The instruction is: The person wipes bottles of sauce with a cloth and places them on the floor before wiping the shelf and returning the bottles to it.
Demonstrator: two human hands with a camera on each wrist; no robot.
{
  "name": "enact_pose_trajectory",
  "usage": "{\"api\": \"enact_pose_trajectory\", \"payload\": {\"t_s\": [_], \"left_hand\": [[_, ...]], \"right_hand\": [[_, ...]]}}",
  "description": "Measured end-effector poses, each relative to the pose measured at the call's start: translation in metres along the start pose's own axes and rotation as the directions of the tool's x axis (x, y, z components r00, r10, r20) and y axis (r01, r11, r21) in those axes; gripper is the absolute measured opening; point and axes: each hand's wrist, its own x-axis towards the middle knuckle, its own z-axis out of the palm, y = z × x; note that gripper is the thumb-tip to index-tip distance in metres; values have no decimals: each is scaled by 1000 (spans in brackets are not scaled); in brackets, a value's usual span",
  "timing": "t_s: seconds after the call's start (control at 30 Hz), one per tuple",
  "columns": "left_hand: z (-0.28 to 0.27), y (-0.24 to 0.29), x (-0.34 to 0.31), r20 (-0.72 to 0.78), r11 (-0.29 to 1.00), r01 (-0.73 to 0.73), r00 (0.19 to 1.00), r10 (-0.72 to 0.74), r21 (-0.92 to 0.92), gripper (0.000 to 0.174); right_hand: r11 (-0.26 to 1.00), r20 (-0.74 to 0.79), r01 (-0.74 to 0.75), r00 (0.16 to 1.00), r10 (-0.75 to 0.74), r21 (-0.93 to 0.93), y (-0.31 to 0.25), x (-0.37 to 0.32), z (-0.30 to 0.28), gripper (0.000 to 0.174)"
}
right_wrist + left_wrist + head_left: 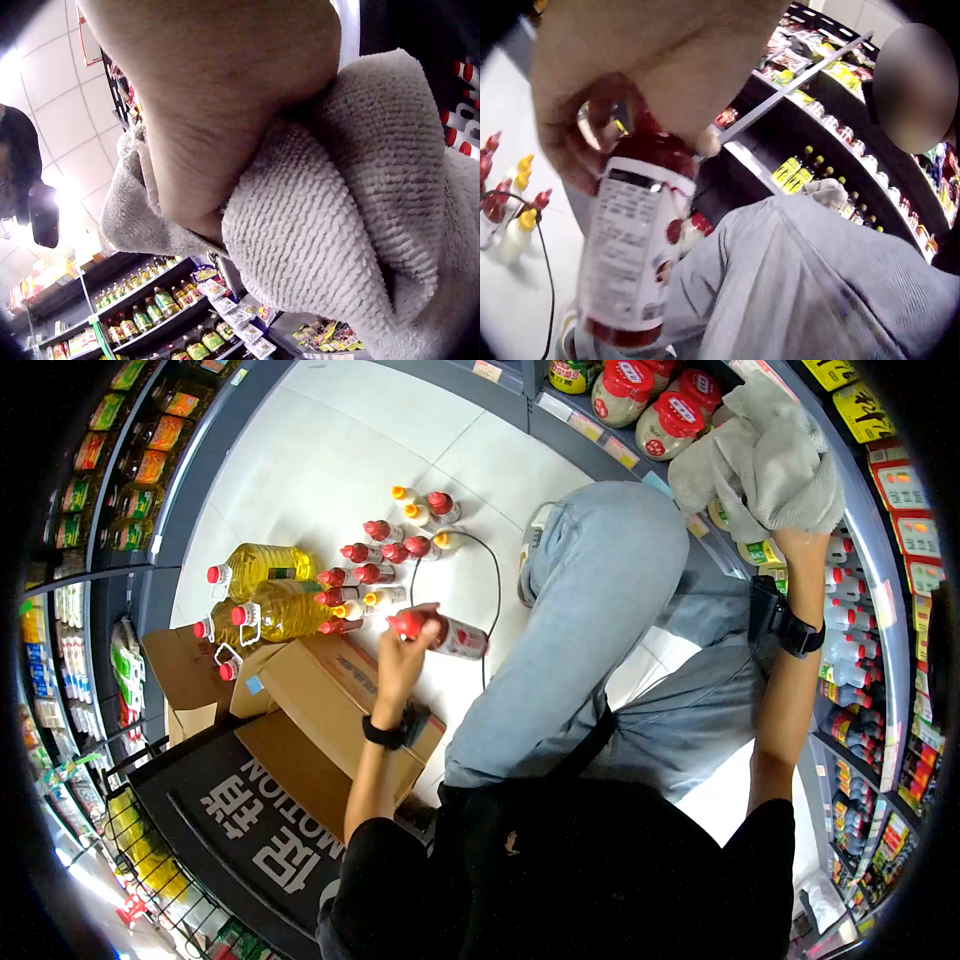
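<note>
My left hand (405, 660) grips a red squeeze bottle (458, 637) with a white label by its cap end, above the floor beside my knee. The left wrist view shows the label of this bottle (630, 240) close up, with the fingers (592, 135) curled round its top. A grey ribbed cloth (765, 465) is bunched over my right hand (800, 545) at the right shelf, by the jars. In the right wrist view the cloth (322, 210) hides the fingers. Several red-capped and yellow-capped bottles (375, 573) stand on the floor.
Large yellow oil jugs (285, 610) and an open cardboard box (330, 700) are at the left, beside a black printed panel (240, 810) and a wire basket (150, 860). A black cable (497, 580) hangs near my knee. Red-lidded jars (670, 425) line the shelf.
</note>
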Motion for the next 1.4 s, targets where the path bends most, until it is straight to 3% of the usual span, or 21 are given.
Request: {"api": "enact_pose_trajectory", "payload": {"t_s": [0.1, 0.17, 0.23, 0.27, 0.43, 0.5, 0.57, 0.63, 0.67, 0.83, 0.9, 0.93, 1.03, 1.1, 1.17, 1.2, 1.23, 1.3, 1.33, 1.37, 1.4], "left_hand": [[13, 18, -7, 83, 1000, -28, 996, 27, 4, 25], [17, 29, 6, 86, 967, -217, 975, 207, 132, 27], [18, 32, 32, 42, 928, -337, 941, 335, 157, 27], [18, 36, 44, 6, 945, -304, 952, 305, 123, 26], [8, 5, 92, -127, 975, -224, 967, 223, 2, 25], [6, -21, 96, -253, 913, -295, 895, 368, 283, 28], [7, -46, 85, -324, 917, -217, 888, 328, 333, 31], [3, -99, 83, -491, 923, -119, 818, 300, 366, 32], [0, -123, 87, -498, 927, -150, 808, 315, 343, 32], [-5, -210, 118, -466, 965, -89, 862, 199, 247, 27], [1, -209, 122, -467, 976, -41, 873, 139, 215, 26], [4, -209, 118, -419, 945, -5, 896, 150, 328, 26], [6, -216, 119, -347, 887, -39, 912, 219, 459, 30], [7, -193, 112, -350, 868, 2, 916, 197, 496, 32], [12, -151, 97, -401, 592, -36, 702, 588, 805, 30], [14, -145, 88, -410, 577, -15, 688, 599, 817, 27], [18, -152, 84, -410, 576, -15, 688, 599, 817, 27], [24, -167, 69, -298, 711, -164, 826, 478, 684, 29], [24, -172, 67, -283, 741, -166, 852, 440, 651, 28], [45, -191, 66, -323, 829, -17, 916, 237, 559, 21], [48, -205, 68, -318, 789, -4, 914, 253, 615, 18]], "right_hand": [[999, 24, 38, 999, -38, 29, -21, 12, -6, 82], [985, 15, 165, 986, -164, -57, -23, 13, -5, 83], [990, 37, 136, 990, -137, 37, -17, 11, 0, 82], [987, 55, 101, 993, -108, 126, -13, 9, 1, 81], [988, 31, 19, 999, -24, 155, -26, 8, -6, 80], [987, 58, -14, 998, 5, 157, -26, 8, -8, 82], [990, 52, 17, 998, -25, 138, -24, 7, -7, 83], [989, 18, 74, 997, -77, 125, -20, 2, -4, 82], [985, -20, 134, 991, -133, 111, -18, 0, -2, 82], [988, 55, 103, 992, -110, 113, -13, -5, 2, 76], [986, 70, 108, 991, -117, 129, -14, -6, 4, 75], [985, 75, 109, 990, -119, 133, -13, -6, 5, 74], [981, 89, 113, 988, -128, 160, -14, -5, 7, 73], [978, 99, 112, 986, -131, 174, -19, -4, 8, 72], [990, 169, 108, 978, -123, 96, -27, 0, 6, 72], [989, 173, 108, 977, -124, 99, -27, -1, 7, 72], [989, 158, 114, 979, -127, 91, -24, -2, 8, 74], [988, 133, 132, 981, -143, 85, -20, -5, 12, 76], [987, 119, 137, 982, -146, 77, -16, -7, 12, 78], [985, 109, 155, 981, -162, 74, -15, -8, 14, 79], [996, 134, 55, 989, -63, 65, -14, -10, 14, 83]]}}
